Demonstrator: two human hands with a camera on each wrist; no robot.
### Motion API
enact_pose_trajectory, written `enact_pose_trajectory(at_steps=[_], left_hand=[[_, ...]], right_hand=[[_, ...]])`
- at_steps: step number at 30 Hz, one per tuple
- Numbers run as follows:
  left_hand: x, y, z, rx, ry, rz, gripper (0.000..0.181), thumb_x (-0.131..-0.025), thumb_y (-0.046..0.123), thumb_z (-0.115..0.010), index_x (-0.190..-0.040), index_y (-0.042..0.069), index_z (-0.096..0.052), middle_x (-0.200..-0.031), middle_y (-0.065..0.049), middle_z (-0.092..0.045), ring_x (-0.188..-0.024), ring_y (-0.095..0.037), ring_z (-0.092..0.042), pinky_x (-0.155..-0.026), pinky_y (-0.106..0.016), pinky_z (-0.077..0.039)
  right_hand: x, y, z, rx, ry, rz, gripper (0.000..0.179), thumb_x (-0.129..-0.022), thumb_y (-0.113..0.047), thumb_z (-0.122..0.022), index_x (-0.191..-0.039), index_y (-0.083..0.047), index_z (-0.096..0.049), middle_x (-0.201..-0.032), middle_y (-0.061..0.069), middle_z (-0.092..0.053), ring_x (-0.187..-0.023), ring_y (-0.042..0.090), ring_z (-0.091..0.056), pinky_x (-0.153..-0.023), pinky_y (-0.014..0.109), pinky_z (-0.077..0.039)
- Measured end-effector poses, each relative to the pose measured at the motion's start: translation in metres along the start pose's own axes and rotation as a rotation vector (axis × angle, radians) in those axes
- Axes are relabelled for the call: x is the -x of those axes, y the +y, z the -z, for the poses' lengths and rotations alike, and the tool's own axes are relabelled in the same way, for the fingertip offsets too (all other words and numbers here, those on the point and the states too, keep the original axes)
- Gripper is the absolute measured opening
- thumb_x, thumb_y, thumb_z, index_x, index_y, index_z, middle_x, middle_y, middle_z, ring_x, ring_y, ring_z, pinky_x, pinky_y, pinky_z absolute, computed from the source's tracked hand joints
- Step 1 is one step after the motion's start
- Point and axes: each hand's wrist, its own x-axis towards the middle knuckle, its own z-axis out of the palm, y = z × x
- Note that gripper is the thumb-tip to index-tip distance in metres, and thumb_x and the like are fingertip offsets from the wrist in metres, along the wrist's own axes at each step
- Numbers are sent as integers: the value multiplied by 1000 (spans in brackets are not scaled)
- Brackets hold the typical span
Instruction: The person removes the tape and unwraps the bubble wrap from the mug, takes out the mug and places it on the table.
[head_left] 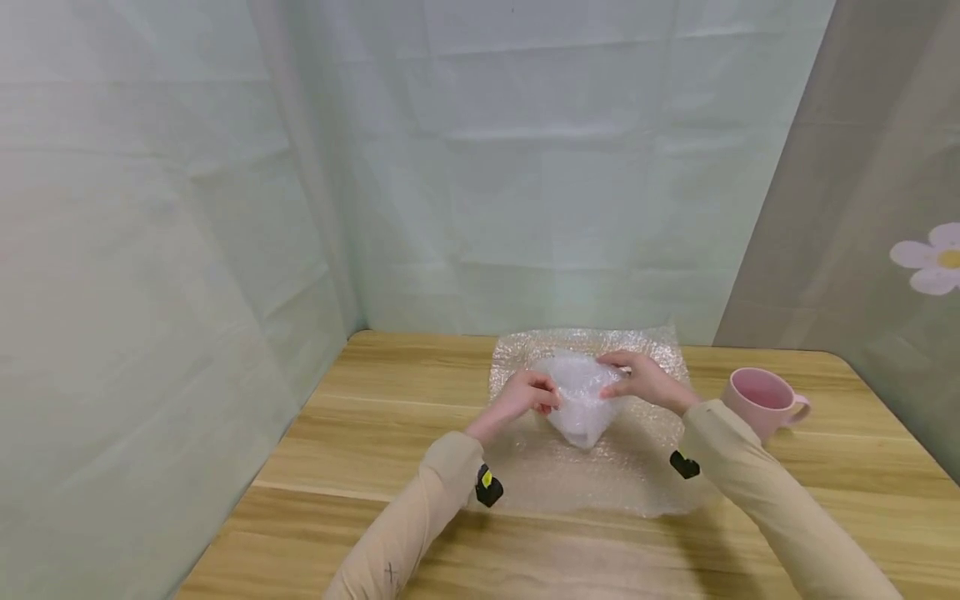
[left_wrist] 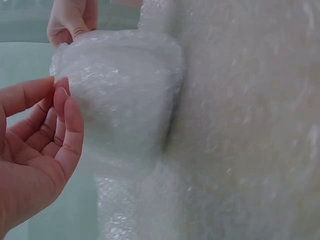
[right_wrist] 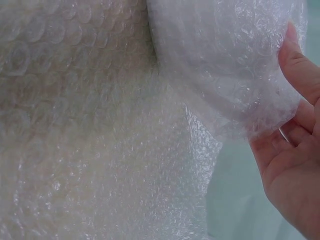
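A bundle (head_left: pixel 581 404) of bubble wrap around a pale, rounded object is held just above a flat bubble wrap sheet (head_left: pixel 592 483). The wrapping hides what kind of object it is. At the bundle's left side, my left hand (head_left: pixel 531 393) pinches the edge of the wrap between thumb and fingertips; the left wrist view shows this pinch (left_wrist: pixel 42 130) close up. My right hand (head_left: pixel 641 382) grips the bundle from the right. In the right wrist view, the thumb lies over the wrap and the fingers (right_wrist: pixel 272 150) curl underneath.
A pink mug (head_left: pixel 761 402) stands right of the sheet, close to my right forearm, its handle pointing right. The wooden table (head_left: pixel 360 417) meets pale green cloth (head_left: pixel 570 208) at the back and left. A grey-brown cloth panel (head_left: pixel 840 208) hangs at the right.
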Motion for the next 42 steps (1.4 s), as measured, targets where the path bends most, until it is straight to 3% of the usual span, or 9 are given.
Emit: enact_pose_trajectory(at_steps=[5, 9, 14, 24, 28, 32, 35, 38, 42], left_hand=[[-1, 3, 4, 26, 25, -10, 4, -78, -2, -61, -77, -4, -58, -65, -4, -57, -57, -13, -52, -67, -47, -49], [3, 4, 5, 71, 9, -19, 7, -81, -1, -60, -84, -8, -58, -66, -2, -55, -59, -13, -51, -65, -41, -49], [13, 18, 6, 85, 20, -80, 12, -85, -1, -58, -87, -13, -56, -67, -3, -53, -61, -14, -49, -66, -42, -48], [20, 24, 9, 7, 208, -156, 15, -87, 3, -58, -90, -12, -59, -81, -21, -59, -71, -24, -53, -68, -45, -49], [21, 25, 10, -66, 292, -235, 11, -84, -1, -61, -87, -11, -59, -84, -22, -58, -78, -29, -52, -67, -36, -48], [8, 6, 11, -141, 339, -291, 11, -81, 2, -66, -86, -5, -60, -86, -16, -58, -81, -27, -52, -67, -27, -45], [-3, -11, 13, -196, 362, -293, 17, -79, 8, -70, -91, 0, -61, -95, -12, -53, -89, -28, -50, -73, -32, -46], [-7, -16, 14, -249, 376, -290, 27, -77, 10, -72, -100, 3, -59, -106, -10, -45, -102, -30, -44, -83, -40, -41], [-9, -22, 15, -284, 329, -289, 46, -76, 13, -73, -116, 3, -52, -119, -9, -43, -113, -29, -40, -93, -41, -34]], right_hand=[[0, 0, 0, -7, 4, 4, 56, -76, -14, -73, -122, 9, -49, -122, 25, -48, -113, 39, -42, -90, 49, -38], [2, 1, -1, -3, -4, 0, 57, -77, -16, -72, -122, 9, -48, -123, 25, -48, -114, 39, -41, -91, 49, -36], [2, 2, -2, 9, 9, -22, 59, -76, -18, -73, -123, 7, -49, -124, 24, -47, -114, 38, -41, -90, 49, -37], [3, 2, -3, 1, 24, -5, 60, -76, -16, -73, -124, 9, -47, -125, 25, -46, -116, 40, -39, -92, 49, -34], [4, 2, -3, -4, 26, -10, 60, -76, -17, -73, -124, 8, -47, -126, 25, -45, -116, 40, -38, -93, 50, -34], [5, 2, -4, 3, 28, -12, 60, -76, -18, -73, -124, 8, -47, -125, 25, -45, -116, 40, -38, -92, 50, -34], [5, 1, -4, 12, 33, -8, 60, -76, -18, -73, -123, 8, -48, -125, 25, -46, -116, 40, -39, -92, 50, -34], [5, 0, -4, 17, 39, 1, 59, -75, -17, -73, -123, 9, -48, -124, 25, -47, -115, 40, -39, -92, 50, -35], [5, -2, -6, 12, 51, 6, 59, -75, -16, -74, -122, 9, -49, -123, 26, -47, -114, 41, -40, -90, 50, -37]])
